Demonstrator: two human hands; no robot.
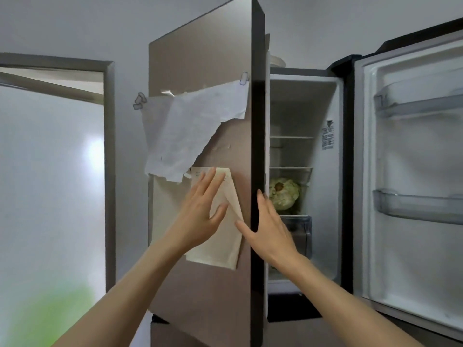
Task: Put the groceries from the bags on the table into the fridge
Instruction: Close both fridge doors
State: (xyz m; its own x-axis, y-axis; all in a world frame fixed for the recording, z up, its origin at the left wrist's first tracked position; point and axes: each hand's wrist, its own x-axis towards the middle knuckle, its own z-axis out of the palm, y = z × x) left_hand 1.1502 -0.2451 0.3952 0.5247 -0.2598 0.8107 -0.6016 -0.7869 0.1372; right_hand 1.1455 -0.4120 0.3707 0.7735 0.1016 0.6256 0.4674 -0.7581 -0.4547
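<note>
Both arms up: left hand [200, 216] flat, fingers straight, on cream paper [223, 236] on left fridge door [200, 71]; right hand [269, 226], fingers straight, touches door edge.

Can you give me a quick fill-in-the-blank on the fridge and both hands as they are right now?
1. The left hand lies flat on a cream ____ stuck to the left fridge door.
2. The right hand touches that door's dark ____.
3. Inside the fridge, a green ____ sits on a shelf.
4. The bins in the right door hold ____.

Missing words: paper; edge; cabbage; nothing
</note>
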